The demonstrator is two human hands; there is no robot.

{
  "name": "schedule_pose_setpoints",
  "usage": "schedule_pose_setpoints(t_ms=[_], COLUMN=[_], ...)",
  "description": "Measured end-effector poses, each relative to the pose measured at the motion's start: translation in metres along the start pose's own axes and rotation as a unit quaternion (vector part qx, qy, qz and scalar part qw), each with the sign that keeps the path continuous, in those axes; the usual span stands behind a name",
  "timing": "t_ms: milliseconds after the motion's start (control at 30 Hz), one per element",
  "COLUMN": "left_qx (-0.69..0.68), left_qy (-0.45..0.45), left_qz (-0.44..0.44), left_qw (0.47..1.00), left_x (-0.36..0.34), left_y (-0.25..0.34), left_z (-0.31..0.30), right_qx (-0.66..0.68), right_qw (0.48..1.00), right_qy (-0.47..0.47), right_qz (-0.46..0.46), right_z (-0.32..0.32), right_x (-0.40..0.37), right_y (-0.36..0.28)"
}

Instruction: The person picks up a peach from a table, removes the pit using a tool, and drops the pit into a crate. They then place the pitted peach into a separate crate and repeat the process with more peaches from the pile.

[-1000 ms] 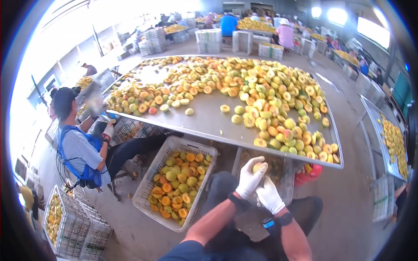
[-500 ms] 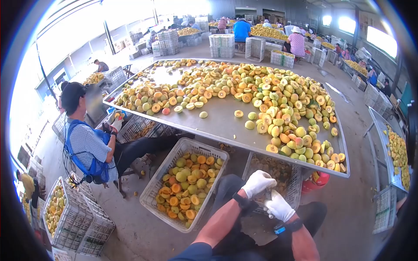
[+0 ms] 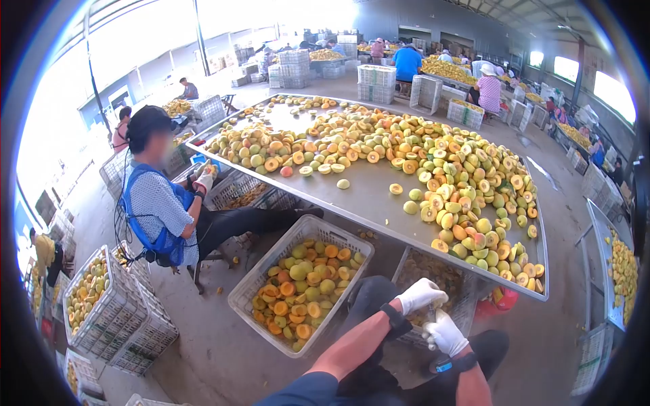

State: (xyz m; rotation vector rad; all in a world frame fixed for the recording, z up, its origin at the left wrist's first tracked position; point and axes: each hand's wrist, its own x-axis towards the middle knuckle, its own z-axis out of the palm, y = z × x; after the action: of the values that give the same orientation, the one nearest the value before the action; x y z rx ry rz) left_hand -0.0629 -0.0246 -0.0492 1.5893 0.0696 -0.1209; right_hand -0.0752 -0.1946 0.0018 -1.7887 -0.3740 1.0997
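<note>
Down at the near edge of the table (image 3: 365, 199), the two white-gloved hands meet just above the scrap crate (image 3: 433, 271), a mesh crate tucked partly under that edge and holding brownish pits and trimmings. The left hand (image 3: 421, 295) lies on top with its fingers bent toward the right hand (image 3: 445, 333), and I cannot tell whether it grips anything. The right hand is curled closed just below it, touching it. Something small and pale shows between the gloves, too small to name. A dark band with a blue face (image 3: 443, 365) sits on the right wrist.

Just left of the scrap crate stands a larger white crate (image 3: 247, 298), close to full of yellow and orange fruit, much of it cut-side up. A red bucket (image 3: 497, 302) sits under the table's near right corner.

On the table the fruit pile (image 3: 467, 203) runs thick along the right edge and across the far side. It mixes whole green-yellow pieces with halves, and the middle of the near edge is bare metal.

By my reading the work is well under way but far from finished: one crate is nearly filled, yet a great deal of whole fruit lies uncut.

At the left edge a seated co-worker (image 3: 159, 203) in a blue vest handles fruit, with stacked crates (image 3: 101, 304) beside them. More people and tables fill the hall behind.
</note>
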Motion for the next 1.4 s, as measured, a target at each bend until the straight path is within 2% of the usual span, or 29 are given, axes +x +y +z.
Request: schedule_pose_setpoints(t_ms=[33, 67, 100, 167, 233, 300, 333, 400, 433, 500, 533, 567, 633, 700, 767, 833, 933, 1067, 1167, 1233, 1367, 1400], left_qx=[0.002, -0.078, -0.079, -0.181, -0.152, -0.065, -0.066, -0.007, -0.009, -0.063, -0.150, -0.150, -0.239, -0.251, -0.268, -0.281, -0.245, -0.270, -0.247, -0.203, -0.174, -0.147], left_qy=[0.003, 0.028, 0.032, 0.071, 0.090, 0.161, 0.162, 0.208, 0.206, 0.170, 0.130, 0.129, 0.114, 0.139, 0.158, 0.150, 0.118, 0.061, 0.038, -0.007, -0.042, -0.046], left_qz=[0.006, 0.031, 0.031, 0.093, 0.126, 0.115, 0.116, 0.100, 0.097, 0.051, 0.034, 0.034, -0.048, -0.040, 0.022, 0.031, 0.094, 0.070, 0.066, 0.058, 0.046, 0.071], left_qw=[1.000, 0.996, 0.996, 0.977, 0.976, 0.978, 0.978, 0.973, 0.974, 0.982, 0.980, 0.980, 0.963, 0.957, 0.950, 0.947, 0.958, 0.958, 0.966, 0.977, 0.983, 0.986], left_x=[-0.001, -0.002, -0.006, -0.011, -0.009, -0.009, -0.010, -0.012, -0.011, -0.009, -0.010, -0.010, -0.014, -0.013, -0.009, -0.017, -0.025, -0.026, -0.021, -0.023, -0.022, -0.016], left_y=[0.001, 0.003, 0.007, 0.016, 0.013, 0.014, 0.016, 0.017, 0.016, 0.015, 0.014, 0.014, 0.018, 0.012, 0.005, 0.017, 0.027, 0.031, 0.030, 0.034, 0.036, 0.029], left_z=[0.003, 0.009, 0.012, 0.017, 0.018, 0.017, 0.016, 0.015, 0.014, 0.012, 0.012, 0.011, 0.011, 0.013, 0.012, 0.008, 0.006, 0.003, 0.005, 0.003, -0.002, -0.004], right_qx=[0.052, 0.089, 0.087, 0.284, 0.288, 0.208, 0.146, 0.109, 0.075, 0.099, 0.060, 0.021, -0.005, 0.019, 0.025, 0.102, 0.147, 0.196, 0.273, 0.315, 0.320, 0.298], right_qw=[0.999, 0.996, 0.996, 0.958, 0.957, 0.978, 0.988, 0.992, 0.994, 0.992, 0.994, 0.995, 0.995, 0.994, 0.995, 0.993, 0.989, 0.980, 0.959, 0.945, 0.943, 0.950], right_qy=[-0.002, 0.009, 0.006, -0.039, -0.033, -0.004, 0.027, 0.047, 0.070, 0.064, 0.072, 0.079, 0.091, 0.096, 0.079, 0.047, 0.010, -0.027, -0.065, -0.091, -0.095, -0.092], right_qz=[0.018, 0.010, 0.011, -0.006, 0.005, -0.022, -0.044, -0.043, -0.042, -0.039, -0.047, -0.054, -0.040, -0.052, -0.050, -0.031, -0.031, -0.029, -0.034, 0.004, 0.006, -0.002], right_z=[0.001, 0.001, -0.003, -0.015, -0.010, -0.004, 0.000, 0.007, 0.009, 0.006, 0.008, 0.010, 0.019, 0.025, 0.024, 0.024, 0.020, 0.018, 0.016, 0.014, 0.014, 0.014], right_x=[-0.001, -0.005, -0.005, -0.006, -0.011, -0.011, -0.009, -0.005, -0.005, 0.000, 0.002, 0.003, 0.005, 0.013, 0.008, 0.001, -0.001, -0.011, -0.017, -0.017, -0.020, -0.019], right_y=[0.000, -0.003, -0.003, -0.003, -0.016, -0.019, -0.018, -0.020, -0.018, -0.011, -0.009, -0.008, -0.009, -0.002, -0.011, -0.018, -0.014, -0.017, -0.014, -0.009, -0.009, -0.009])
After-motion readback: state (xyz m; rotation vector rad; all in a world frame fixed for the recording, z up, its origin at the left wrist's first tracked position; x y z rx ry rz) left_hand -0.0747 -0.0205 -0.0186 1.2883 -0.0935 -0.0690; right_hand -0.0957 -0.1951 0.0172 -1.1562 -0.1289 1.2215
